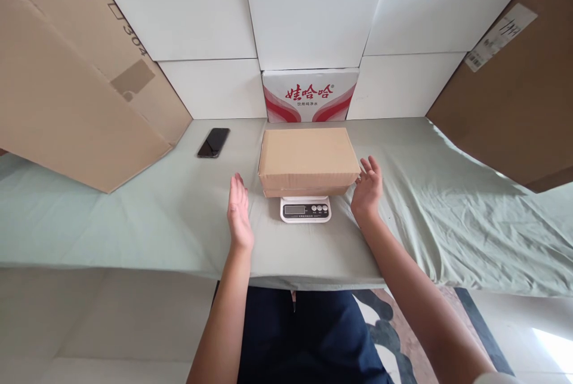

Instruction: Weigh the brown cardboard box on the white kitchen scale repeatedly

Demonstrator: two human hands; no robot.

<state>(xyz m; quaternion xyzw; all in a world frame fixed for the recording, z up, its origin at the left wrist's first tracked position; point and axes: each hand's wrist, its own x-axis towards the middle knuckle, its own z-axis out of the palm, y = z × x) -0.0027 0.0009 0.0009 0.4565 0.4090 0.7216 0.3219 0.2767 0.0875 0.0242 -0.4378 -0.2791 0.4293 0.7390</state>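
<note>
A closed brown cardboard box [308, 154] rests on a small white kitchen scale [306, 211], hiding most of the scale's platform. The scale's grey display and its buttons show in front of the box; I cannot make out a reading. To the left of the box, and apart from it, my left hand [239, 212] is held upright with its fingers stretched out, holding nothing. My right hand [367, 189] is open beside the box's right front corner, fingers slightly curled; whether a fingertip touches the cardboard I cannot tell.
A black phone [213, 143] lies on the green cloth [134, 217] at the left. Behind the box stands a white and red carton [310, 96] against white panels [316, 11]. Large cardboard boxes flank the surface at left [89, 85] and right [519, 103].
</note>
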